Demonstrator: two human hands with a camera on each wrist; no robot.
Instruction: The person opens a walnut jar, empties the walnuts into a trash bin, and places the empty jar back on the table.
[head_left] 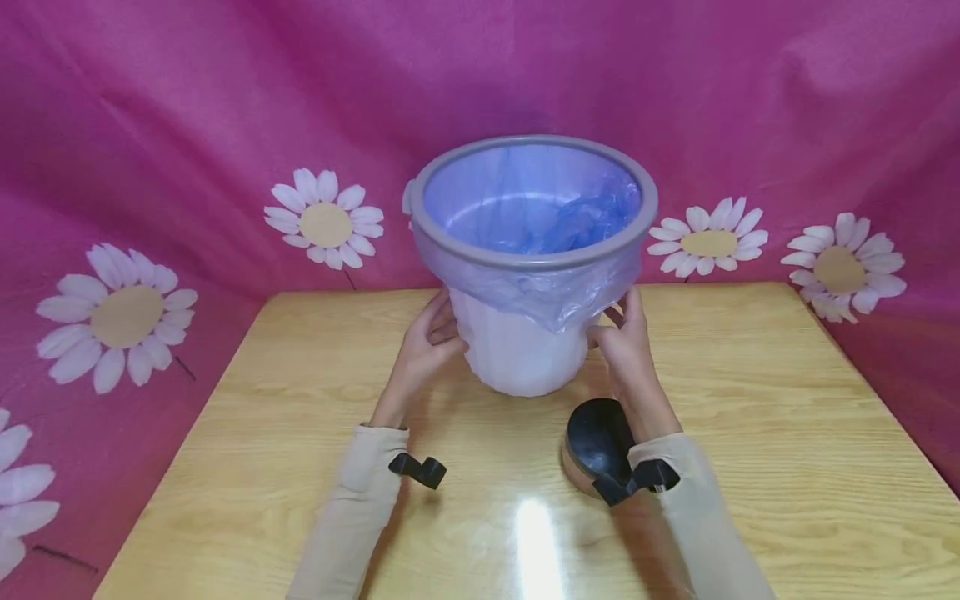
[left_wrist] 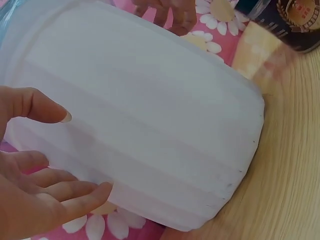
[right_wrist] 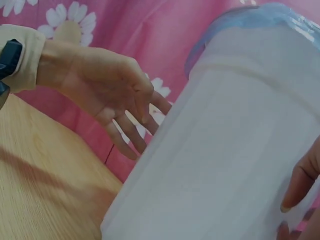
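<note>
A white trash bin (head_left: 517, 350) with a grey rim (head_left: 525, 260) stands near the back of the table. A thin bluish plastic bag (head_left: 555, 304) lines it and hangs over the outside below the rim. My left hand (head_left: 427, 346) is at the bin's left side, thumb and fingers spread and loosely bent in the left wrist view. At the right side is my right hand (head_left: 633, 362), its thumb close to the wall; the right wrist view (right_wrist: 305, 185) shows only part of it. Whether either hand touches the bin is hard to tell.
A round container with a black lid (head_left: 600, 442) stands on the wooden table (head_left: 315, 375) under my right wrist; its dark printed side (left_wrist: 300, 22) shows in the left wrist view. Behind the table hangs a pink cloth (head_left: 225, 125) with large white daisies.
</note>
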